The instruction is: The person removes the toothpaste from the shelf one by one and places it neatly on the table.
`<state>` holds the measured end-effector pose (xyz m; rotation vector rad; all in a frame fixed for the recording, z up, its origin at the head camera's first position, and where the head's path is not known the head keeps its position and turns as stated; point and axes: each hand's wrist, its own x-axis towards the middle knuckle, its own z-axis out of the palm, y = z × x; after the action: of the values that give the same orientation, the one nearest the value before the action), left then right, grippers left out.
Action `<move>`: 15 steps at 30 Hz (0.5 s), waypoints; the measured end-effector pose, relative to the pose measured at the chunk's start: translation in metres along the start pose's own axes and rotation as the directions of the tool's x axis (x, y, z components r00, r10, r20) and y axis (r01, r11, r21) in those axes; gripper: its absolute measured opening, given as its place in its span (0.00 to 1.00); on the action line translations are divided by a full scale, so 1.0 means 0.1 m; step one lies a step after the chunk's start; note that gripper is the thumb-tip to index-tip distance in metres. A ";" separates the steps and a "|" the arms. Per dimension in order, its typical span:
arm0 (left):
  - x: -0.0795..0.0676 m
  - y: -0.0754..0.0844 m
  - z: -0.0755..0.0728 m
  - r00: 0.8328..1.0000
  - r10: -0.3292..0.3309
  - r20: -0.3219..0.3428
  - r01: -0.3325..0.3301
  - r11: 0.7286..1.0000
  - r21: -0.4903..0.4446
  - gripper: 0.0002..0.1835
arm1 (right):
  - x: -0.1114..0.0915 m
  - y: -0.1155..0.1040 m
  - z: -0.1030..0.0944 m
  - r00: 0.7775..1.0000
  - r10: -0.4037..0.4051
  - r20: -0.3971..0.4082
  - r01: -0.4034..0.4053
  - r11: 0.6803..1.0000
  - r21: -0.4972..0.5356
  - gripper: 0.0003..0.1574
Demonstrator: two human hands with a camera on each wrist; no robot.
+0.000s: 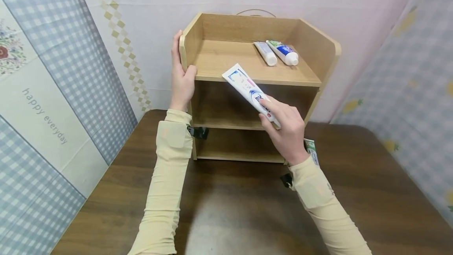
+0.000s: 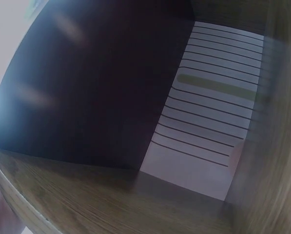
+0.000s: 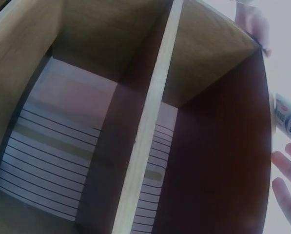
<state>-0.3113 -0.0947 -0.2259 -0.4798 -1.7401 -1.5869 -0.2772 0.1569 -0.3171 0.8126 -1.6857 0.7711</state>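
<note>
My right hand [image 1: 287,129] pinches a white toothpaste tube [image 1: 247,89] with blue lettering, tilted in front of the top shelf's edge. Part of that tube [image 3: 287,117] also shows at the right edge of the right wrist view, beside the fingers. My left hand [image 1: 182,82] grips the left side panel of a small wooden shelf unit [image 1: 247,126], thumb on the front edge and fingers on the outer side. On the top shelf [image 1: 223,58] a pale tube [image 1: 265,53] and a blue, green and white toothpaste tube [image 1: 283,52] lie side by side toward the right.
The unit stands on a dark wooden table [image 1: 233,207]. A green and white tube or box [image 1: 311,152], partly hidden by the right wrist, is to the right of the unit. Patterned cloths hang behind and on both sides. Two lower compartments [image 1: 230,103] are open at the front.
</note>
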 end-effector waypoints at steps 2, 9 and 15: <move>0.00 0.01 0.00 1.000 -0.005 0.000 0.005 1.000 -0.004 0.43 | -0.01 -0.01 -0.04 1.000 0.000 0.009 0.000 1.000 0.000 0.18; 0.00 0.01 0.00 1.000 -0.016 -0.001 0.016 1.000 -0.011 0.43 | -0.09 0.00 -0.16 0.999 -0.001 0.038 0.001 1.000 0.011 0.18; 0.01 0.01 0.02 1.000 -0.007 -0.004 0.007 1.000 -0.017 0.43 | -0.17 0.00 -0.27 1.000 0.021 0.007 -0.021 0.999 0.047 0.19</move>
<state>-0.3120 -0.0933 -0.2241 -0.4790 -1.7277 -1.6075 -0.2593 0.1812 -0.3276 0.8318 -1.6892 0.8259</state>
